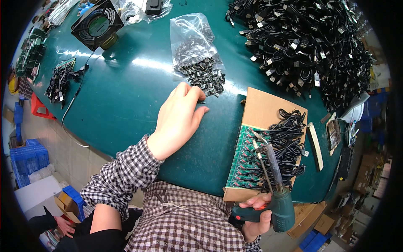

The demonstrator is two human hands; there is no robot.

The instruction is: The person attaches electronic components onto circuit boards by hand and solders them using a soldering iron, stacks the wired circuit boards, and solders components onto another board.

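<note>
My left hand (177, 115) hovers low over the green table, thumb and index finger apart. A single small black part (202, 102) lies by its index fingertip, beside a heap of small black connector-like parts (208, 77). The heap spills from a clear plastic bag (191, 35). My right hand (259, 218) is wrapped round the handle of a dark green soldering gun (283, 210). Its metal tip points away over a panel of green circuit boards (240, 159). Black cables (289, 145) run from the boards' right side. Beneath them lies a cardboard sheet (268, 103).
A large pile of black USB cables (294, 46) fills the far right. A black fan (98, 26) stands far left, its cord trailing. Several cabled boards (63, 80) lie at left. A pale stick (315, 147) sits right of the cardboard. Another person's hand (64, 226) shows lower left.
</note>
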